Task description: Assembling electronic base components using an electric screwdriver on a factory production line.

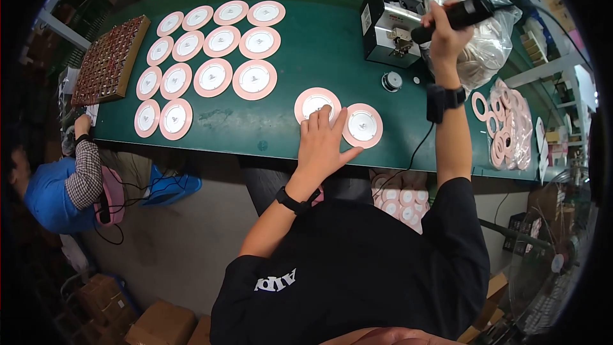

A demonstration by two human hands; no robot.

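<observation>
My left hand (319, 144) rests palm down with fingers spread, its fingertips on a round pink-rimmed white disc (310, 99) near the front of the green table. Beside it, almost touching, lies a second such disc (363, 126), close to my thumb. My right hand (447, 38) is raised at the upper right, wrapped round a black electric screwdriver (469, 13) with a cord. Below that hand stands a small metal-fronted machine (391, 22), and a small round silver part (392, 81) lies in front of it.
Rows of pink-rimmed discs (212, 76) cover the table's left. Beyond them sits a tray of small parts (110, 61), with another person (64, 185) at that end. A plastic bag of white parts (476, 45) and bagged pink rings (511, 124) lie right. More discs (402, 203) sit below the edge.
</observation>
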